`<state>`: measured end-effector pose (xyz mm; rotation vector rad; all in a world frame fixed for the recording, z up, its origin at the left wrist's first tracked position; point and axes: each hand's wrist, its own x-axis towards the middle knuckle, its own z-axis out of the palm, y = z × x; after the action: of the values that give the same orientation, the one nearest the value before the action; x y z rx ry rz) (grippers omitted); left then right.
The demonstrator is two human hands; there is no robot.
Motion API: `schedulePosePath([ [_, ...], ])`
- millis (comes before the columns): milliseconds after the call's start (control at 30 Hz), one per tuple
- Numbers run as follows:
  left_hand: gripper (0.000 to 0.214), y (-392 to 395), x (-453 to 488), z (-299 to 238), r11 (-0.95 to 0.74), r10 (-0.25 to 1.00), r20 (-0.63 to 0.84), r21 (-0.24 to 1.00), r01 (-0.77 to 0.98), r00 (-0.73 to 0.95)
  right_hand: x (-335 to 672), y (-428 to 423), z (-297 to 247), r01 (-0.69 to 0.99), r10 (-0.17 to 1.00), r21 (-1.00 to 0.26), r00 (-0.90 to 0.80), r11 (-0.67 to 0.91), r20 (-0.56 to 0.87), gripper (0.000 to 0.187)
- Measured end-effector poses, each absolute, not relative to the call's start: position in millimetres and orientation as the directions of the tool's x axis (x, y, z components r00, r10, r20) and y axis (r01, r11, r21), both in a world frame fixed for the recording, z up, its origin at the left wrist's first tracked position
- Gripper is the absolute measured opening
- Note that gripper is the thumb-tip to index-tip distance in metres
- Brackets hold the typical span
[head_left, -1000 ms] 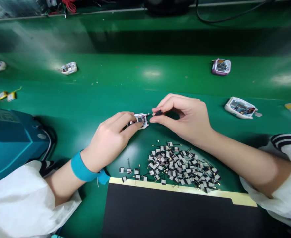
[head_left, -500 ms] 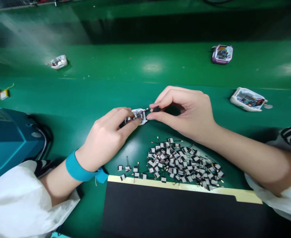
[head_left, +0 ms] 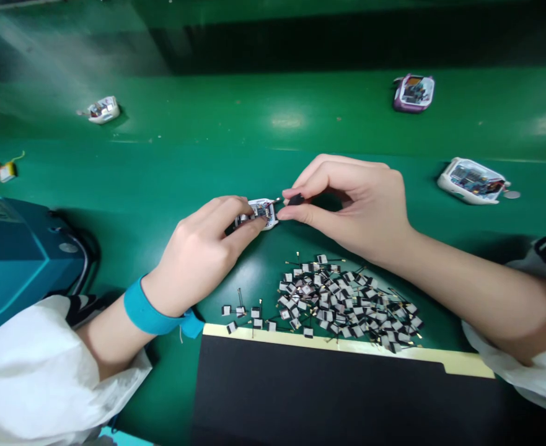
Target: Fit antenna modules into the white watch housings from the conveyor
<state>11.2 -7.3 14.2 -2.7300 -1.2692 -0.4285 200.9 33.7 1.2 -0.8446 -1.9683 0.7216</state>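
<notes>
My left hand (head_left: 207, 244) holds a small white watch casing (head_left: 269, 217) against the green bench, thumb and fingers on its near side. Inside the open casing a circuit board and thin wires show, partly covered by my fingertips. Just to the right, my right hand (head_left: 351, 201) pinches a small black antenna (head_left: 295, 199) between thumb and fingertips, close to the casing's right edge. Whether the antenna's lead touches the board is too small to tell. Below both hands lies a heap of small black-and-white antennas (head_left: 342, 297) with thin black leads and gold tips.
Other opened casings lie about: a white one (head_left: 470, 181) at right, a purple one (head_left: 414, 94) behind it, another white one (head_left: 104, 110) at far left. Yellow batteries (head_left: 7, 171) and a blue machine (head_left: 22, 248) are at left. A black sheet (head_left: 338, 390) lies in front.
The view has shifted slightly, moving the bench items a little upward in the picture. Both hands keep the same hold, with hardly any motion between them.
</notes>
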Motion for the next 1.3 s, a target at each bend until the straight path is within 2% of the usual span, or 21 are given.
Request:
schedulePosePath([
  [233,0.021,-6,11,14,-0.658,0.716,0.301,-0.009,0.753,0.630,199,32,2,0.259,0.752,-0.723,-0.405,0.640,0.520,0.010],
  [567,0.022,-5,12,13,-0.658,0.705,0.321,-0.037,0.752,0.632,192,31,0,0.294,0.756,-0.706,-0.380,0.645,0.532,0.013],
  [800,0.023,-5,12,12,-0.647,0.714,0.306,-0.054,0.761,0.629,191,31,-1,0.281,0.707,-0.657,-0.411,0.699,0.576,0.012],
  [967,0.026,-5,12,11,-0.646,0.707,0.312,-0.080,0.759,0.634,190,29,-1,0.313,0.695,-0.630,-0.455,0.710,0.557,0.010],
  [1200,0.030,-6,12,11,-0.641,0.723,0.301,-0.043,0.767,0.621,188,28,-2,0.290,0.659,-0.604,-0.481,0.742,0.578,0.014],
  [1300,0.030,-5,13,12,-0.636,0.730,0.300,-0.031,0.771,0.614,185,27,-2,0.320,0.681,-0.609,-0.462,0.726,0.569,0.018],
])
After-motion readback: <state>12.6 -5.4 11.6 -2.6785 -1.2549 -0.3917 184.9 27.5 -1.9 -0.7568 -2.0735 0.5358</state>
